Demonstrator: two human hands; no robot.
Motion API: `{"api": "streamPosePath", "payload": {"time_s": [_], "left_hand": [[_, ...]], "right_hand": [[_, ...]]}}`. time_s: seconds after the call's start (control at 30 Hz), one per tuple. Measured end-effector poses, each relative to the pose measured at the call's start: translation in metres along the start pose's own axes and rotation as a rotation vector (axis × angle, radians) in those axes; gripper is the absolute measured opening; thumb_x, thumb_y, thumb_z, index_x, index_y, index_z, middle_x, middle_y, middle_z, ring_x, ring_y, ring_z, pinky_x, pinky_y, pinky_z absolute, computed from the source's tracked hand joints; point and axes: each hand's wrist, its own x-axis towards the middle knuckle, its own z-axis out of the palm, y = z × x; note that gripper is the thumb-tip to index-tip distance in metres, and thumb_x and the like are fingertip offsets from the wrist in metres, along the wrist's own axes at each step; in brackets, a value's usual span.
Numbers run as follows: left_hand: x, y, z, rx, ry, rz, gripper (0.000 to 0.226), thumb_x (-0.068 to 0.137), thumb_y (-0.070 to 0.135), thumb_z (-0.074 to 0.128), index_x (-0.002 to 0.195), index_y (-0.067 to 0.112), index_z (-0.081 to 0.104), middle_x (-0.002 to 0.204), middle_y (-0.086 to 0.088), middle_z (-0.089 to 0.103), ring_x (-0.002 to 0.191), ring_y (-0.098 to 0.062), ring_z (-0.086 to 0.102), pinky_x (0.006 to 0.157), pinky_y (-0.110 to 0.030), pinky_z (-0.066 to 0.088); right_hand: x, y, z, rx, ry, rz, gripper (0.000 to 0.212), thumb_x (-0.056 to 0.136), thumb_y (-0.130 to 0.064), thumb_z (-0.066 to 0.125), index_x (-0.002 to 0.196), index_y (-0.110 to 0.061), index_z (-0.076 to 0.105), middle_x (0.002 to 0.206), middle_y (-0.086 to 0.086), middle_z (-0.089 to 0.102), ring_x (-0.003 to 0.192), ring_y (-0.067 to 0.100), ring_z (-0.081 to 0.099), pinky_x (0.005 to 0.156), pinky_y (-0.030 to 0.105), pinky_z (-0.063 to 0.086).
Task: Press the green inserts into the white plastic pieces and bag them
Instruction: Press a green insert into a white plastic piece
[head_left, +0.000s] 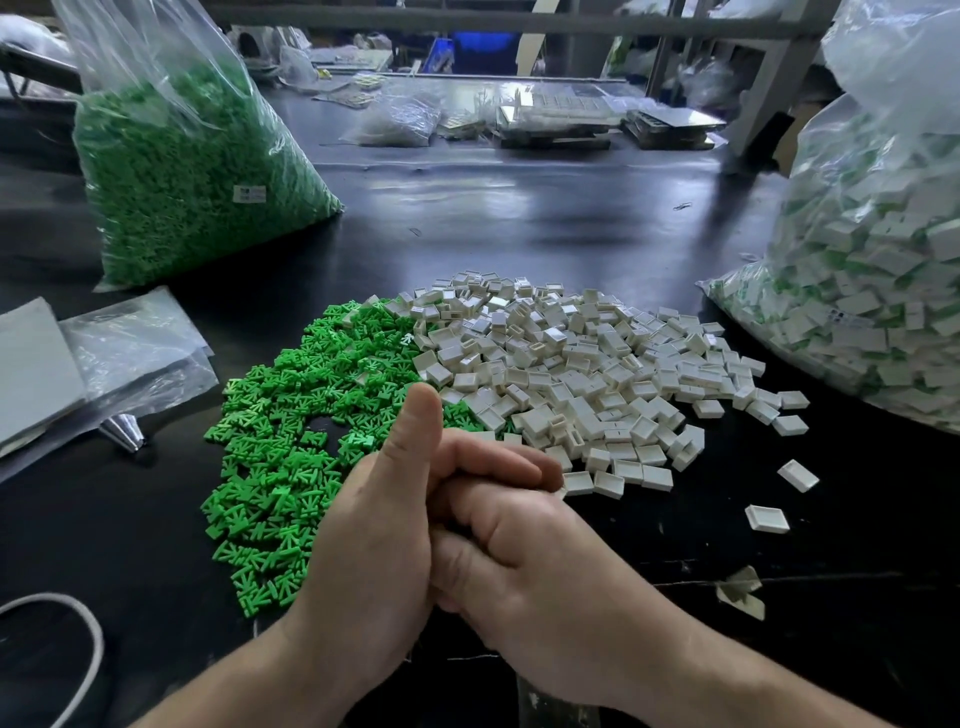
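Both the left hand (363, 530) and right hand (524, 561) are clasped together, left thumb up; whether they grip anything is hidden. Green inserts (280, 447) lie heaped on the counter (519, 218) just beside the left hand, and white pieces (571, 374) lie just beyond the right hand, all jumbled with no shared direction. The green bag (192, 130) has an unreadable label (249, 194).

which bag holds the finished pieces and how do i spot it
On the black table, find the loose white pile in the middle. The big clear bag right of it is the one. Unlike the left bag of pure green, its contents are white squares with green showing.
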Motion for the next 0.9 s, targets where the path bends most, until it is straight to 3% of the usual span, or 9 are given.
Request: {"api": "streamPosePath", "payload": {"time_s": [0.17, 0.4, 0.6, 0.77, 0.83, 0.9], "left_hand": [[-0.001, 0.003, 0.006, -0.091, 0.068, 0.032, 0.069, 0.089, 0.056, 0.044, 0.070, -0.006, 0.070, 0.089, -0.031, 0.070, 0.092, -0.042, 0.069, 0.077, -0.032, 0.057], [-0.003, 0.007, 0.011, -0.043, 0.087, 0.048, 0.066, 0.090, 0.055, 0.044, 0.068, 0.000, 0.073, 0.087, -0.027, 0.072, 0.090, -0.039, 0.071, 0.077, -0.031, 0.057], [-0.002, 0.009, 0.013, -0.077, 0.101, 0.067, 0.064, 0.091, 0.053, 0.044, 0.066, 0.000, 0.071, 0.085, -0.029, 0.071, 0.087, -0.042, 0.070, 0.072, -0.031, 0.058], [0.000, 0.011, 0.010, -0.007, 0.055, 0.049, 0.065, 0.091, 0.054, 0.043, 0.068, 0.001, 0.072, 0.087, -0.027, 0.072, 0.090, -0.040, 0.070, 0.077, -0.034, 0.058], [0.003, 0.013, 0.007, 0.004, 0.026, 0.002, 0.063, 0.092, 0.052, 0.044, 0.075, -0.001, 0.073, 0.090, -0.026, 0.072, 0.091, -0.038, 0.070, 0.078, -0.035, 0.059], [0.007, 0.015, 0.003, -0.020, 0.029, -0.021, 0.054, 0.091, 0.046, 0.050, 0.087, -0.002, 0.073, 0.096, -0.024, 0.072, 0.092, -0.036, 0.070, 0.077, -0.035, 0.059]], "right_hand": [[-0.003, 0.001, 0.006, -0.111, 0.124, -0.097, 0.013, 0.098, -0.009, 0.058, 0.098, -0.006, 0.070, 0.084, 0.007, 0.068, 0.079, 0.013, 0.069, 0.069, 0.033, 0.060], [-0.005, -0.005, 0.009, -0.124, 0.147, -0.076, 0.014, 0.098, -0.009, 0.057, 0.092, -0.009, 0.070, 0.079, 0.005, 0.068, 0.074, 0.016, 0.070, 0.064, 0.041, 0.059], [-0.003, -0.005, 0.008, -0.114, 0.145, -0.084, 0.015, 0.098, -0.008, 0.055, 0.097, -0.007, 0.070, 0.086, 0.007, 0.069, 0.081, 0.013, 0.070, 0.071, 0.034, 0.061], [-0.002, -0.002, 0.009, -0.071, 0.132, -0.065, 0.015, 0.098, -0.012, 0.056, 0.101, -0.011, 0.070, 0.090, 0.003, 0.071, 0.087, 0.011, 0.071, 0.074, 0.033, 0.061], [0.001, -0.003, 0.007, 0.059, 0.078, -0.017, 0.017, 0.099, -0.012, 0.056, 0.093, -0.018, 0.071, 0.082, -0.004, 0.070, 0.077, 0.007, 0.070, 0.067, 0.025, 0.058], [0.005, -0.006, 0.003, 0.149, 0.041, 0.020, 0.025, 0.098, -0.017, 0.057, 0.078, -0.029, 0.066, 0.062, -0.012, 0.060, 0.052, 0.001, 0.056, 0.048, 0.018, 0.045]]}}
